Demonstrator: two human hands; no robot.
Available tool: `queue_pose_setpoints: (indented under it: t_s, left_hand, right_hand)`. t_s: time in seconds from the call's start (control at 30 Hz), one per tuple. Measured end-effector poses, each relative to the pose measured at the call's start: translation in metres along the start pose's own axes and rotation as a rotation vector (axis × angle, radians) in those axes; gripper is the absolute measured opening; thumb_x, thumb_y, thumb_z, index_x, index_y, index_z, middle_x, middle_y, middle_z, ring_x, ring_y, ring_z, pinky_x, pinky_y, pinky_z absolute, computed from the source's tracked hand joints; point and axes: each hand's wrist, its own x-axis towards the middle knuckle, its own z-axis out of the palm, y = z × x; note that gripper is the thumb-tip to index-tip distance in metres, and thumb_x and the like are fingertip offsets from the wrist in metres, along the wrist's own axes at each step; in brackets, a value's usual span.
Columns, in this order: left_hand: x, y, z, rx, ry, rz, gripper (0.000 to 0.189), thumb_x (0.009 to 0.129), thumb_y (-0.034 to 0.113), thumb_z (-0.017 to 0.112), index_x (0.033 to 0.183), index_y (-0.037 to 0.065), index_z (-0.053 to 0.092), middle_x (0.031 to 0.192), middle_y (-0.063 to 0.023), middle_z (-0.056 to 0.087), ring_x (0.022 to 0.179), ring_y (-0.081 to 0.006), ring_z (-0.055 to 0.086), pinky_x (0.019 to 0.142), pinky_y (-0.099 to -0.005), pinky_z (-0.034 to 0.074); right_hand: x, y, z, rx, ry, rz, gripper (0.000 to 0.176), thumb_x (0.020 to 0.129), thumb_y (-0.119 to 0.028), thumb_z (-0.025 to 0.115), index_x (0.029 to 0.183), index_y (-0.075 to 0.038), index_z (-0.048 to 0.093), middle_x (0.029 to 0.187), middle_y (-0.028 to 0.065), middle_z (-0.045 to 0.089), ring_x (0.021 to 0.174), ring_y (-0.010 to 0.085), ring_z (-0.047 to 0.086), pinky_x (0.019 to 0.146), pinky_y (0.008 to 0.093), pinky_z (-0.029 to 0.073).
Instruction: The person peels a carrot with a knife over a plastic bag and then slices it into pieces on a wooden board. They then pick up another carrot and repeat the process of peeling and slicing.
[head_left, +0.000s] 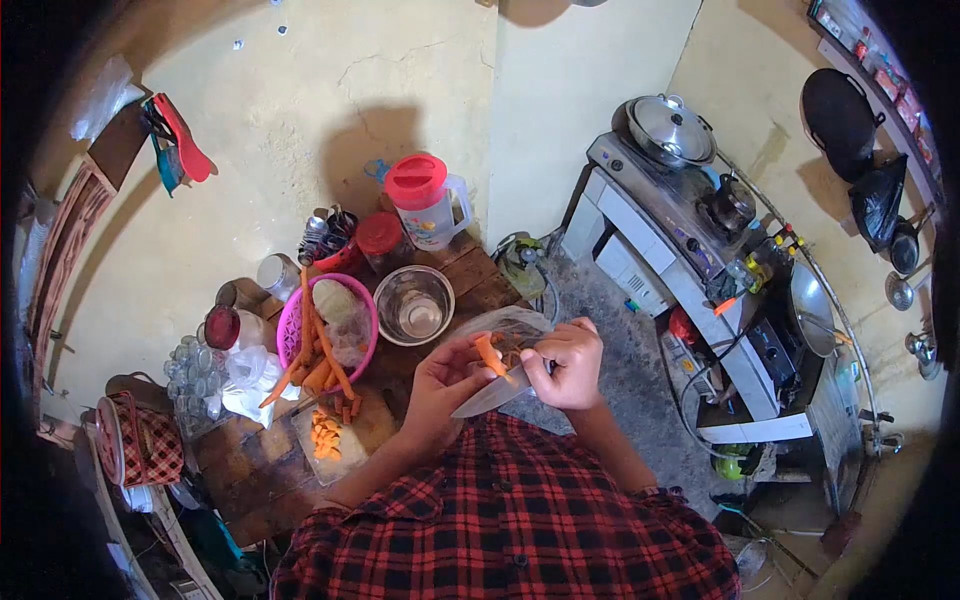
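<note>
The left hand (445, 385) has its fingers pinched on a carrot (489, 354), held over a clear plastic bag (512, 322), probably to catch the peelings. The right hand (568, 366) is clenched round a knife (487, 398), blade pointing to nine o'clock. Carrot slices (325, 437) lie at eight o'clock on the counter (260, 470).

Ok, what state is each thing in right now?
left hand: shut on carrot piece
right hand: shut on knife
knife: blade at carrot piece
pink basket: holds whole carrots
cutting board: carries carrot slices
steel bowl: upright, uncovered
jug: upright, lid on
</note>
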Motion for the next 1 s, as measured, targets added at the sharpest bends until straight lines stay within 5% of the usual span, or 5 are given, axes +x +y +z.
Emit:
queue_pose_setpoints:
  t_s: [1.0]
  left_hand:
    - [0.000, -0.011, -0.008, -0.077, -0.102, -0.115, 0.041, 0.078, 0.000, 0.065, 0.116, 0.003, 0.052, 0.107, -0.0088, 0.059, 0.096, -0.0177, 0.060, 0.080, -0.0306, 0.053]
  right_hand:
    - [0.001, 0.004, 0.004, 0.052, 0.015, -0.011, 0.030, 0.064, -0.018, 0.063, 0.042, -0.009, 0.045, 0.043, 0.0036, 0.043, 0.045, 0.0226, 0.047, 0.051, 0.0351, 0.030]
